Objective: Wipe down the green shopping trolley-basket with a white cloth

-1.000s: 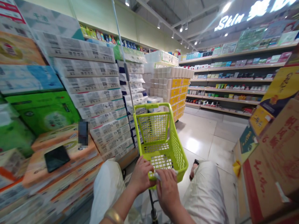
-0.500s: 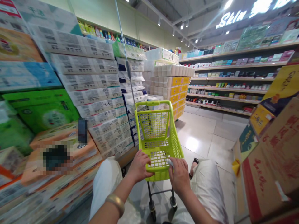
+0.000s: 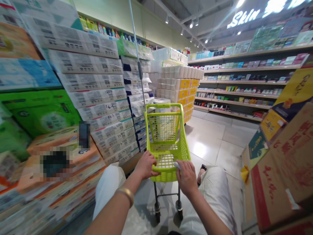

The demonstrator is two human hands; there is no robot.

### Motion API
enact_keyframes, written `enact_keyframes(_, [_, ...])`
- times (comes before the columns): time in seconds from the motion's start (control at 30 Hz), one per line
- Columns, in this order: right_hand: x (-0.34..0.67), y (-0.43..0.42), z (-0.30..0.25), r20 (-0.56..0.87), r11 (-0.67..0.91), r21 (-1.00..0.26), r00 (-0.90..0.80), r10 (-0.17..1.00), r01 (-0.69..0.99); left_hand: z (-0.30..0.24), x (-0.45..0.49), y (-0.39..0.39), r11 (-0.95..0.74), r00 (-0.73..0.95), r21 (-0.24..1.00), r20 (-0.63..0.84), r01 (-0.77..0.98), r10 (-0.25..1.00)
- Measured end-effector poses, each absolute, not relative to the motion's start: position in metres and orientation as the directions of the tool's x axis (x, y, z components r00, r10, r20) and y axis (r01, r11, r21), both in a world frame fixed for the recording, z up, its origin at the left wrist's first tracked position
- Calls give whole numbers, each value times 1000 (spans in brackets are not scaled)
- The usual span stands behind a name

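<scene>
Between my knees stands a small lime-green plastic shopping cart (image 3: 164, 176) on dark metal legs with casters. My left hand (image 3: 146, 165) grips the near left corner of its basket rim, fingers curled over the edge. My right hand (image 3: 186, 177) is closed at the near right corner, with a small white wad, like a tissue or cloth (image 3: 177, 165), showing at its fingertips. The wad rests against the rim; most of it is hidden by the hand. The basket has a mesh floor and a grid panel at its far end. A thin metal pole (image 3: 135, 36) rises by its far left corner.
Stacked white paper packs (image 3: 97, 82) and orange packs (image 3: 97, 156) stand close on my left. Cardboard cartons (image 3: 281, 182) line the right side. Ahead are a pallet of yellow-and-white packs (image 3: 189, 93), a tiled floor (image 3: 210, 143) and shelves of boxed goods (image 3: 244, 81).
The cart has tipped or shifted slightly, its near rim now higher in view. Both hands have moved up with it, keeping their places on the rim.
</scene>
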State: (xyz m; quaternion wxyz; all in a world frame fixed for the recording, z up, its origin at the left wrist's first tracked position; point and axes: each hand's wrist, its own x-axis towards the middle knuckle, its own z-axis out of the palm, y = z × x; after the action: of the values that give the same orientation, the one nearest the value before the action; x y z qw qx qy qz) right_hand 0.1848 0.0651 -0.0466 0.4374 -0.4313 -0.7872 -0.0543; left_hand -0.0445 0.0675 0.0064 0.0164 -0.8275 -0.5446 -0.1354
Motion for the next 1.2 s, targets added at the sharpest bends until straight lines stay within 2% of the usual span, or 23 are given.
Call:
enact_keyframes(0.17, [173, 61, -49, 735, 521, -365, -104, 670, 772, 6, -42, 70, -399, 365, 112, 242, 910, 899])
enact_keyframes(0.33, [112, 44, -40, 700, 652, -360, -269, 662, 668, 6, -45, 73, -408, 380, 79, 236, 910, 894])
enact_keyframes(0.43, [112, 46, -37, 677, 680, -336, -336, 655, 651, 6, -47, 74, -414, 386, 74, 240, 908, 891])
enact_keyframes(0.67, [182, 72, -49, 742, 593, -286, -218, 634, 753, 7, -47, 77, -423, 395, 84, 235, 902, 888])
enact_keyframes(0.83, [149, 65, -48, 725, 525, -357, -125, 677, 773, 7, -46, 78, -412, 390, 67, 218, 909, 895])
enact_keyframes(1.03, [100, 48, -35, 642, 663, -346, -347, 683, 664, 9, -48, 78, -418, 402, 40, 205, 907, 892])
enact_keyframes(1.13, [129, 52, -39, 665, 669, -329, -340, 665, 666, 9, -49, 78, -423, 401, 61, 216, 904, 890])
enact_keyframes(1.2, [158, 58, -43, 702, 635, -323, -273, 658, 702, 9, -50, 78, -421, 399, 64, 218, 905, 891])
